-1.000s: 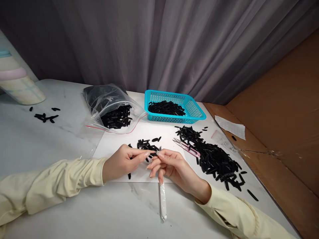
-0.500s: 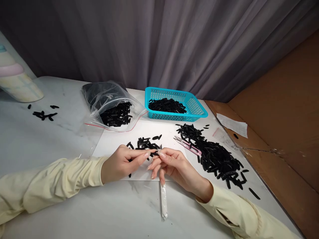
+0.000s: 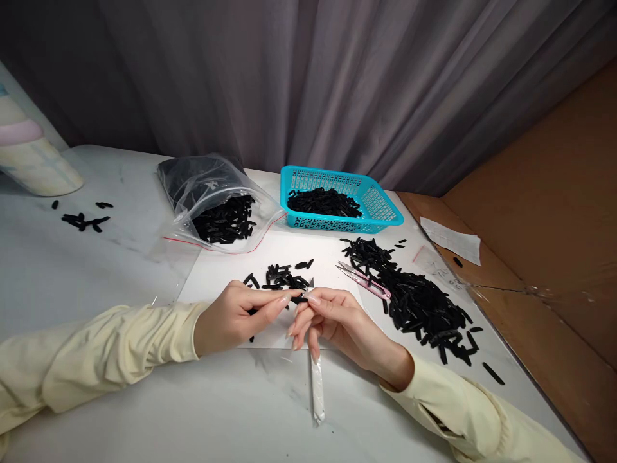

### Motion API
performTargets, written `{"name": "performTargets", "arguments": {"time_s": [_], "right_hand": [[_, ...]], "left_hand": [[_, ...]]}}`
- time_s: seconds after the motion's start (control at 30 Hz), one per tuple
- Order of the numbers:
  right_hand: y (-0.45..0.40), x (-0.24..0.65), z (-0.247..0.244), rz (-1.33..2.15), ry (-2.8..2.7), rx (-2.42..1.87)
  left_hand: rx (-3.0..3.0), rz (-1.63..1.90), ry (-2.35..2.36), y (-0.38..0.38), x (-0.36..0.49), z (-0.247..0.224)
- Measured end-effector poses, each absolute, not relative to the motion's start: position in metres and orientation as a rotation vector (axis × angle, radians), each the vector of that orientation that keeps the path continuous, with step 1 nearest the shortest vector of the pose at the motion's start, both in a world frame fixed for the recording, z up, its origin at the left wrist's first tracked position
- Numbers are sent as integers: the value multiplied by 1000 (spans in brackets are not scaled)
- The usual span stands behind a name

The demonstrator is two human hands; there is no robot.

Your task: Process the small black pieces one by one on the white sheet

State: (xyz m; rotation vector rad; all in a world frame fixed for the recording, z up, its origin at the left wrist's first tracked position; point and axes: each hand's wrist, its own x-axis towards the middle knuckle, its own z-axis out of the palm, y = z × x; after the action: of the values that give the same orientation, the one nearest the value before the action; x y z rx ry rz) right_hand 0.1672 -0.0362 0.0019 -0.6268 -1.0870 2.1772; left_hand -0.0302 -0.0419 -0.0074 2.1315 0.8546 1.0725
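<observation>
At the table's far left corner: a cup [image 3: 38,157] stands on the table [image 3: 144,399], a few stray black pieces [image 3: 83,224] in front of it.
Bag: along the far edge, left of the middle, a clear bag [image 3: 216,193] lies with its mouth towards the near edge, black pieces inside; a knock could spill them.
Left hand: over the left part of the white sheet [image 3: 207,276], the left hand [image 3: 231,319] pinches one end of a thin piece [image 3: 299,299], thumb and forefinger almost closed.
Small pile: just beyond the fingertips, on the sheet, is a small pile [image 3: 284,278]; a slack pinch might drop the thin piece among its lookalikes.
Wrapped handle: a white handle [image 3: 317,392] runs from beneath the right hand [image 3: 344,321] towards the near edge; a blade-like tip [image 3: 311,282] shows in line beyond. If sharp, it could nick a slipping finger.
Basket: at the far edge, a blue basket [image 3: 337,226] holds more pieces.
Right hand: thumb and forefinger close on the piece's other end, remaining fingers loosely curled; whether they hold the handle, I cannot tell.
Snips: pink snips [image 3: 371,286] lie against the big heap [image 3: 424,308] near the table's right edge; a brushing sleeve could scatter it.
</observation>
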Motion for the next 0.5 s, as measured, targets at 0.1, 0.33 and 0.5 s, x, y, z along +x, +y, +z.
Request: {"name": "performTargets", "arguments": {"time_s": [0.1, 0.33, 0.5], "right_hand": [[-36, 167, 1, 2174, -1092, -619], [-34, 169, 0, 2172, -1113, -586], [-35, 169, 2, 2161, -1098, -598]], "left_hand": [[2149, 1104, 846, -42, -30, -8], [2177, 1164, 823, -43, -30, -10], [2186, 1163, 795, -44, -31, -11]]}}
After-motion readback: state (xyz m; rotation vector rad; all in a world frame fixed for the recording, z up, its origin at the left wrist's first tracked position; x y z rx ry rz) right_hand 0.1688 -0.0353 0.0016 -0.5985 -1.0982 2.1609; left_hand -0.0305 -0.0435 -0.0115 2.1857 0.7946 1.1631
